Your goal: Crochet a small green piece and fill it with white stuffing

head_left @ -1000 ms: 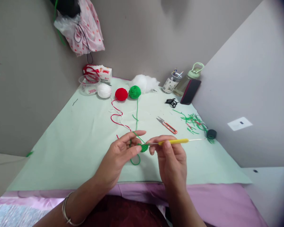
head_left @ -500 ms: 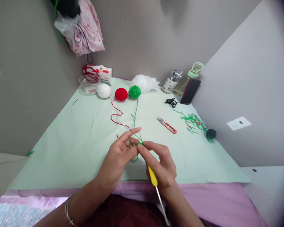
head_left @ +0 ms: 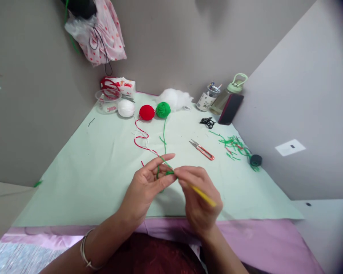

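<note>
My left hand (head_left: 144, 184) pinches a small piece of green crochet work (head_left: 169, 172) between thumb and fingers. Green yarn runs over its raised index finger and back to the green yarn ball (head_left: 163, 110). In my right hand (head_left: 201, 198) is a crochet hook with a yellow handle (head_left: 202, 195), gripped like a pen. The hook's tip is at the green stitches, hidden by the fingers. A red yarn ball (head_left: 146, 112) and a white yarn ball (head_left: 126, 108) sit beside the green one, their strands trailing toward my left hand.
Orange thread snips (head_left: 202, 149) lie right of my hands. Green yarn scraps (head_left: 233, 144) and a black roll (head_left: 255, 160) are farther right. At the back stand a pen cup (head_left: 207, 98), a bottle (head_left: 231, 93), a phone (head_left: 231, 109), white stuffing (head_left: 174, 99) and a clear tub (head_left: 108, 102).
My right hand has turned and shifted slightly right, swinging the hook's yellow handle from steeply downward to a flatter slant. The left hand keeps its pinch on the green work.
</note>
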`<state>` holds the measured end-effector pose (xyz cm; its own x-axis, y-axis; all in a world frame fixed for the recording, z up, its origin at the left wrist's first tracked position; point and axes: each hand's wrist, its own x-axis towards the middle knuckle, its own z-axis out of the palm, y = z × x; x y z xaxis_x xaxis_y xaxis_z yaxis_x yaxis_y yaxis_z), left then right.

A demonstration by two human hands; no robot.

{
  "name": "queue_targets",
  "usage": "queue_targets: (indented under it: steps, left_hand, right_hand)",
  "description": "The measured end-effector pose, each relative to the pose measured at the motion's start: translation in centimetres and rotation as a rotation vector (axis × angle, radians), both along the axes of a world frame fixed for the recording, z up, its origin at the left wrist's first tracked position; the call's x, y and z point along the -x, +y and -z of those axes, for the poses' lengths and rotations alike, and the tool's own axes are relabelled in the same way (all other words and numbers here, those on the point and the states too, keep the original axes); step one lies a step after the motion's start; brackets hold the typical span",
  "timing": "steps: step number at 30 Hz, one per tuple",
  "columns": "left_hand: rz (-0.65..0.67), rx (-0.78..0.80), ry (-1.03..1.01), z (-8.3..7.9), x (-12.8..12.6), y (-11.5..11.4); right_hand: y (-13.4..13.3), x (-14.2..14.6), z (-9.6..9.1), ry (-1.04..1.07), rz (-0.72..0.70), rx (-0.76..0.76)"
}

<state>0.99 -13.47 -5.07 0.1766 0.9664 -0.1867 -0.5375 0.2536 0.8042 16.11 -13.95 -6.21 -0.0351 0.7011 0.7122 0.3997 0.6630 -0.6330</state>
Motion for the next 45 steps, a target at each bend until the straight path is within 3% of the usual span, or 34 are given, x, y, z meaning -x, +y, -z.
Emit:
queue_targets:
  steps: [3, 7, 11, 15, 20, 24, 31, 33, 36, 41, 45]
  left_hand:
    - [0.066, 0.102, -0.106, 0.0, 0.2, 0.4]
    - [0.100, 0.179, -0.228, -0.1, 0.7, 0.9]
    - [0.051, 0.041, -0.066, -0.1, 0.6, 0.4]
    - [0.053, -0.030, 0.078, 0.0, 0.6, -0.1]
    - [0.035, -0.034, 0.101, -0.1, 0.9, 0.0]
    - [0.028, -0.054, 0.130, -0.2, 1.0, -0.1]
    - [-0.158, -0.173, 0.389, 0.0, 0.6, -0.1]
    - [-0.143, -0.144, 0.348, 0.1, 0.6, 0.0]
    - [-0.062, -0.052, 0.171, 0.2, 0.7, 0.2]
    - [0.078, 0.074, -0.070, 0.2, 1.0, 0.5]
    - [0.179, 0.112, -0.157, 0.0, 1.5, 0.7]
  right_hand:
    - [-0.3, -0.4, 0.2, -0.122, 0.051, -0.116]
    - [0.1, -0.8, -0.3, 0.201, -0.039, 0.070]
    - [0.5, -0.5, -0.7, 0.391, -0.204, 0.263]
    - [0.7, -0.3, -0.4, 0.432, -0.199, 0.345]
    - [0.8, -0.6, -0.5, 0.591, -0.251, 0.460]
    - [0.3, -0.6, -1.0, 0.429, -0.170, 0.364]
    - [-0.3, -0.8, -0.2, -0.245, -0.044, -0.157]
    - [-0.3, -0.9, 0.3, -0.340, 0.003, -0.260]
    - [-0.4, -0.8, 0.8, -0.454, 0.055, -0.274]
    - [-0.4, -0.7, 0.8, -0.402, 0.064, -0.255]
    - [0.0, -1.0, 0.1, -0.023, -0.027, -0.045]
